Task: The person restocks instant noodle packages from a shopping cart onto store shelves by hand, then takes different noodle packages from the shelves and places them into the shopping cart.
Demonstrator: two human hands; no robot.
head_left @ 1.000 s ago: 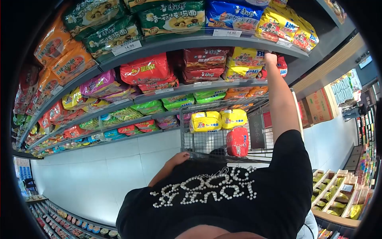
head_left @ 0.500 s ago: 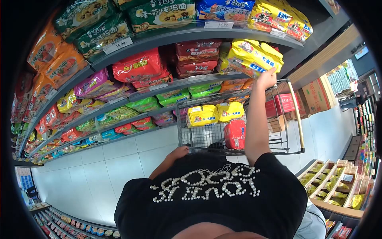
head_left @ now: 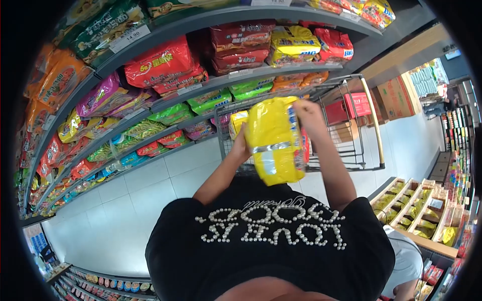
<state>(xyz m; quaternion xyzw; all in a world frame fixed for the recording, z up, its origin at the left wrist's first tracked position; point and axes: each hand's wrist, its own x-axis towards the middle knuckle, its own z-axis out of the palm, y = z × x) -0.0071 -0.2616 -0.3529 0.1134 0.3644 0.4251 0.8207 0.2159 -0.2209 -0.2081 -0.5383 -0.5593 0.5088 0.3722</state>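
Note:
A large yellow noodle pack is held up between my two hands, in front of my chest and above the wire cart. My left hand presses against its left side, fingers partly hidden behind it. My right hand grips its upper right edge. Behind the pack, a smaller-looking yellow pack shows in the cart, and a bit of red pack peeks out at the right; the rest is covered.
Shelves of noodle packs curve across the front and left. Red boxes and a brown carton lie beyond the cart. Wooden bins stand at the right, near a person in grey. Another shelf is at lower left.
My right hand has brought the yellow pack down from the shelf to above the cart and turned it. My left hand has risen from the cart's near edge onto the pack.

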